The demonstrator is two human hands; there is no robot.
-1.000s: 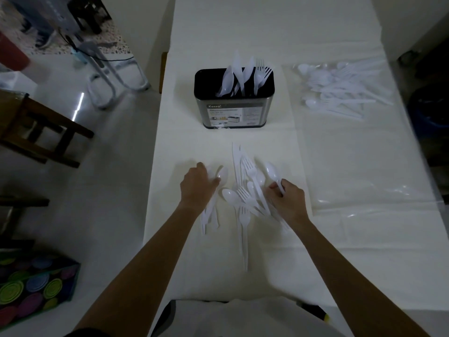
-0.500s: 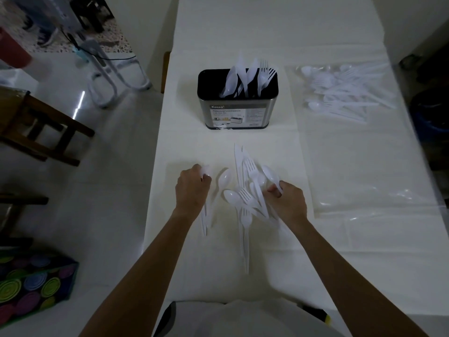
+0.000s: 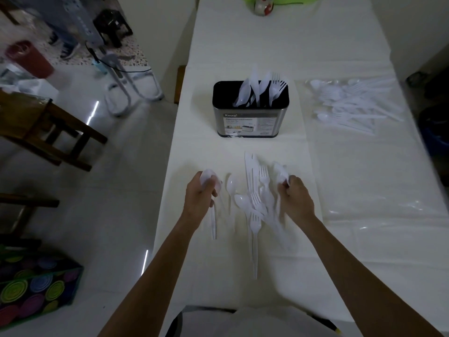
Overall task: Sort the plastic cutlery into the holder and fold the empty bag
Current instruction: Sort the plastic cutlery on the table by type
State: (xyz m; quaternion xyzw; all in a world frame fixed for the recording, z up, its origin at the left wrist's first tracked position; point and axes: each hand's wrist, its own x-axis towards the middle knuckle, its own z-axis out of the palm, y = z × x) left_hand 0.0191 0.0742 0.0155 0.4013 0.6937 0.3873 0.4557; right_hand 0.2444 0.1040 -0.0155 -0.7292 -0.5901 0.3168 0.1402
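A black and steel cutlery holder (image 3: 250, 122) stands mid-table with white spoons, knives and forks upright in it. In front of it lies a loose pile of white plastic cutlery (image 3: 257, 198). My left hand (image 3: 200, 198) grips white spoons just left of the pile, their bowls poking above my fingers and handles trailing below. My right hand (image 3: 294, 198) holds a white spoon (image 3: 280, 172) at the pile's right edge. A clear plastic bag (image 3: 364, 166) lies flat to the right, with several pieces of cutlery (image 3: 349, 105) in its far end.
The white table (image 3: 267, 45) runs away from me, its left edge dropping to a tiled floor. A wooden chair (image 3: 48, 132) and a colourful box (image 3: 34, 290) stand on the left. A green item and small jar (image 3: 263, 6) sit at the far end.
My left hand has closed on spoons and lifted them slightly. My right hand has picked a spoon up from the pile's right side. The head has tilted up a little.
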